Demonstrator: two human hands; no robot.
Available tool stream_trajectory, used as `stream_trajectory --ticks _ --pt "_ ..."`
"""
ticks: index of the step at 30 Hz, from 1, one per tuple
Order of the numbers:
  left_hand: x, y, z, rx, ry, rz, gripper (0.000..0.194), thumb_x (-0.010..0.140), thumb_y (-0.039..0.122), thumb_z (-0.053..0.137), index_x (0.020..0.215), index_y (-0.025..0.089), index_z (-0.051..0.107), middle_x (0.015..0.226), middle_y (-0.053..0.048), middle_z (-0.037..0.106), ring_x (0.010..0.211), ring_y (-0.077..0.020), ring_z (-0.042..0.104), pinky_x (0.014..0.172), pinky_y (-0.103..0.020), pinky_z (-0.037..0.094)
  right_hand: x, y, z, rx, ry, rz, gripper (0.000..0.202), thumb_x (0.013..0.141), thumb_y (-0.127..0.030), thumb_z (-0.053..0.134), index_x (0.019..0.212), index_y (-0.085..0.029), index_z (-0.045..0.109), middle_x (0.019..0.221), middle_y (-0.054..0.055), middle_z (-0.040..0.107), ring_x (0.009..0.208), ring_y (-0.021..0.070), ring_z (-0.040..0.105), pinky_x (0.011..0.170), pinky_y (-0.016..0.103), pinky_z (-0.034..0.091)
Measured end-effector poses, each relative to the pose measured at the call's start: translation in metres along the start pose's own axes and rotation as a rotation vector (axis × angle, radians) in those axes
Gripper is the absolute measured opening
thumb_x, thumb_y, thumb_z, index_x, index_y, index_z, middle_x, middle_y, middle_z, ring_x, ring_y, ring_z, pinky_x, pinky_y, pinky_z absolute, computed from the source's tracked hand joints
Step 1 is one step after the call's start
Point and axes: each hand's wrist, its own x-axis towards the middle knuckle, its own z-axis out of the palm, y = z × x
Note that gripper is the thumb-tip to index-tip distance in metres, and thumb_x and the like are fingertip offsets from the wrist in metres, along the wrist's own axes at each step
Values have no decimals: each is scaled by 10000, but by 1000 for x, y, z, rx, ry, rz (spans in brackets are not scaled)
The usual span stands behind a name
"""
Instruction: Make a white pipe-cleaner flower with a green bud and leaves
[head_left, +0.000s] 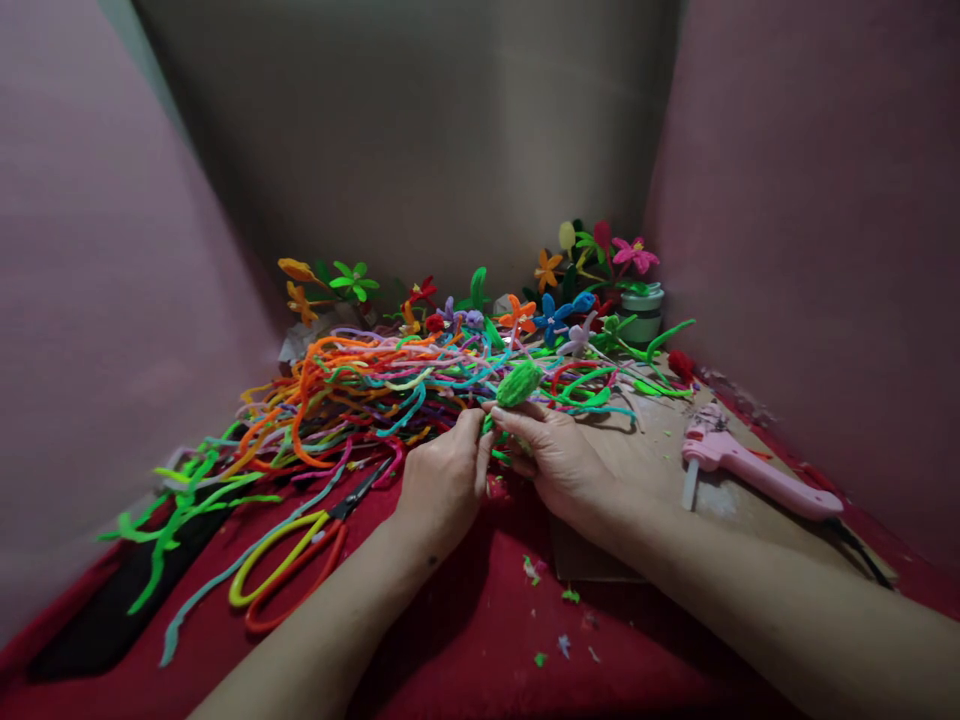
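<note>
Both hands meet around a green pipe-cleaner flower bud [519, 383] whose rounded head points up and away from me. My left hand [450, 465] is closed, its thumb and finger pinching the green stem below the head. From the other side, my right hand [559, 455] also pinches the stem just under the bud, fingers curled. The lower stem is mostly hidden by the fingers. Just beyond lies a large tangled pile of coloured pipe cleaners [360, 385]. Scissors [330, 525] with yellow and orange handles rest left of my left hand.
A pink hot glue gun [757, 470] lies on a cardboard sheet [645, 460] at the right. Finished pipe-cleaner flowers [551, 318] stand along the back, near a small green pot [642, 315]. Green pieces [180, 510] lie at left. Scraps dot the red cloth [480, 620].
</note>
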Motion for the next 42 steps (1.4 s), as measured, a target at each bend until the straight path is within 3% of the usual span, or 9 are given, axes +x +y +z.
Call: stream_trajectory --ticks 4,10,15,21,26,30,34,38,42 --pt "2 0 -1 -187 -33 -55 194 881 258 393 839 168 559 617 3 551 537 -110 508 530 -219 325 0 2 -1 -10 -32 -4 181 642 -294 719 799 -221 664 729 -39 623 605 73 493 487 181 313" --pt "9 1 -8 -950 -187 -357 228 829 343 489 718 155 553 519 68 331 459 -53 279 451 -182 243 -1 -3 2 -26 -71 3 208 623 -297 739 795 -203 668 745 -23 639 616 84 543 552 211 404" --pt "12 2 -15 -1353 -290 -536 273 785 373 577 659 141 513 478 79 334 419 -25 228 411 -167 168 -1 -9 2 -49 -153 28 210 609 -277 741 789 -189 677 656 -31 614 534 78 528 544 232 428" --pt "10 -3 -15 -1758 -500 -549 166 825 295 546 746 149 539 444 94 298 372 -23 166 389 -158 160 8 -10 -9 -71 -327 53 170 674 -304 703 786 -177 682 576 -41 548 466 45 401 431 179 271" --pt "7 -5 -12 -1995 -603 -482 178 829 278 523 713 147 557 404 102 245 333 -31 120 348 -164 196 6 -13 -9 -30 -454 79 160 684 -320 695 715 -166 661 600 -25 583 512 63 481 485 188 323" --pt "9 -2 -15 -1909 -572 -493 179 816 299 544 721 148 564 408 103 255 344 -27 135 361 -158 213 3 -11 -5 -16 -373 27 147 698 -290 686 660 -160 630 557 -38 540 489 59 453 490 195 334" --pt "10 2 -16 -1445 -368 -511 236 803 375 557 875 155 596 508 60 448 390 -39 331 393 -161 272 5 -6 -5 -50 -230 1 169 683 -324 694 707 -173 622 575 -44 519 465 60 404 461 206 307" --pt "6 0 -9 -741 -79 -308 245 814 359 531 958 174 601 692 0 598 554 -99 525 515 -200 390 6 0 -6 -120 -151 -66 166 702 -351 674 712 -189 637 554 -48 500 458 67 385 480 228 322" --pt "2 -7 -1 -262 3 -47 190 862 239 413 864 169 590 639 -13 589 535 -109 526 532 -211 364 7 3 -6 -164 -134 -135 154 717 -342 661 705 -189 673 577 -36 535 452 66 362 510 247 343"
